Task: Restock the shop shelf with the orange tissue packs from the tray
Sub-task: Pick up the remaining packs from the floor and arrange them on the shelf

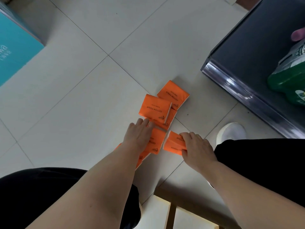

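Several orange tissue packs lie in a loose pile on the tiled floor. One pack (155,109) tops the pile, with another (173,95) behind it. My left hand (140,134) rests flat, fingers straight, on a nearer pack (156,141). My right hand (196,147) grips the right end of a separate pack (173,143), thumb under its near edge and fingers over the top. The dark shop shelf (244,63) stands at the right, its bottom board mostly bare.
Green shrink-wrapped bottles (290,75) sit on the shelf at far right. A teal box (14,52) stands at the left. My white shoe (232,131) is right of the packs. A pale wooden frame (171,212) lies near the bottom edge.
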`<state>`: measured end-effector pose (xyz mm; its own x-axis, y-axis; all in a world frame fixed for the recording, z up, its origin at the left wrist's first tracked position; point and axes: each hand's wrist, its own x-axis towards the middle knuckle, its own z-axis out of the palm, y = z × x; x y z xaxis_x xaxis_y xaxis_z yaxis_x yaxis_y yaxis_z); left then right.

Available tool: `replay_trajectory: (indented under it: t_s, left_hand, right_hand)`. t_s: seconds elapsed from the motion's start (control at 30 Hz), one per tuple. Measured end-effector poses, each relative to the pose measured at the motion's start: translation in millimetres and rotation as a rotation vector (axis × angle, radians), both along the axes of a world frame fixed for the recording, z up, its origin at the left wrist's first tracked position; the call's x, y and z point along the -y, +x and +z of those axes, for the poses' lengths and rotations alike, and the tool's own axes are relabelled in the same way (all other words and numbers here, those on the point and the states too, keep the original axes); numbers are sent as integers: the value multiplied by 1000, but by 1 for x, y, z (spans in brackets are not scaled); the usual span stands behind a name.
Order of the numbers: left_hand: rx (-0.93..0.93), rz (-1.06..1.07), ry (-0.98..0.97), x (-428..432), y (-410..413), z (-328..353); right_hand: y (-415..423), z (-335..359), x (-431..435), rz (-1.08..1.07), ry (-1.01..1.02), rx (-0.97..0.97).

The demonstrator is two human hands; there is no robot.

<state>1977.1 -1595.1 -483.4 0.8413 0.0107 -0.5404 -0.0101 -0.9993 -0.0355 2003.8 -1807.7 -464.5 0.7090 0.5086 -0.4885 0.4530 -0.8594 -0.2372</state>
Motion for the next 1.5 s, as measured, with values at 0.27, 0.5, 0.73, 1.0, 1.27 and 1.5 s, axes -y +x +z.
replay_trajectory:
  t_s: [0.27,0.5,0.73,1.0,1.27,1.5]
  left_hand:
    - [-14,-99,116,-2,-1,8]
    - [-93,259,4,3,-3,44]
    - [200,372,-118,14,10,105]
    - [499,461,-328,32,29,240]
    - [789,528,-442,58,51,363]
    - [909,491,-375,63,108,414]
  right_hand:
    - [-3,3,-8,12,23,41]
    - [4,31,-13,-8,36,186]
    - [14,98,-5,-77,103,402]
    - [35,220,18,-127,177,654]
    - [59,336,36,-238,334,824]
    - [130,387,40,-360,445,795]
